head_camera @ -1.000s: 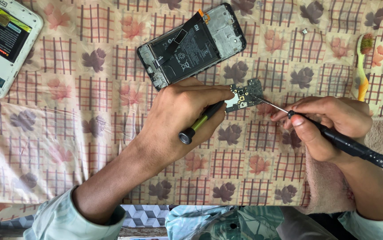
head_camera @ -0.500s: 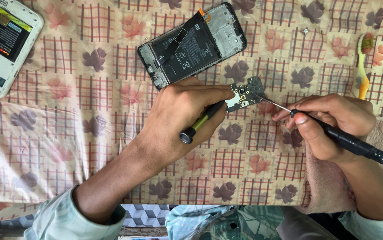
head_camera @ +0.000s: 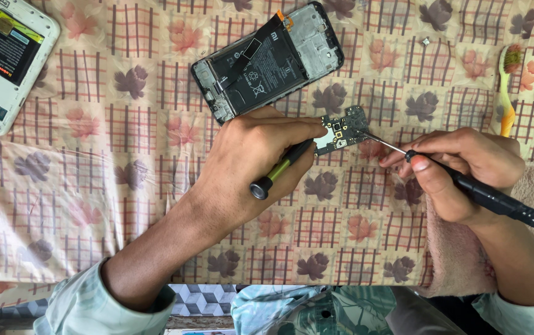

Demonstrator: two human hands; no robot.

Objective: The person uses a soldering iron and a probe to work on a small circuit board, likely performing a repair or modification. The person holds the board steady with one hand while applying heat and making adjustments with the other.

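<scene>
Circuit board (head_camera: 341, 132), small and pinned near the tabletop's (head_camera: 93, 186) far middle by left-hand fingers (head_camera: 304, 133) also gripping a green-handled tool (head_camera: 279, 170), could skid or get scratched if the probe (head_camera: 385, 144) clasped in the right hand (head_camera: 459, 170) slips.

Opened dark phone (head_camera: 267, 62), top centre of the cloth, lying tilted: a black rectangular battery fills its middle, its label black with small white symbols and fine white print. A black strip crosses the battery label diagonally, ending in a small orange tab at the upper right.

White phone (head_camera: 8, 62), back cover off, top left corner, partly cut by the edge: its battery label is a black rectangle with a light blue band, a yellow patch and a thin red stripe.

No screens lit; no packages or signs.
</scene>
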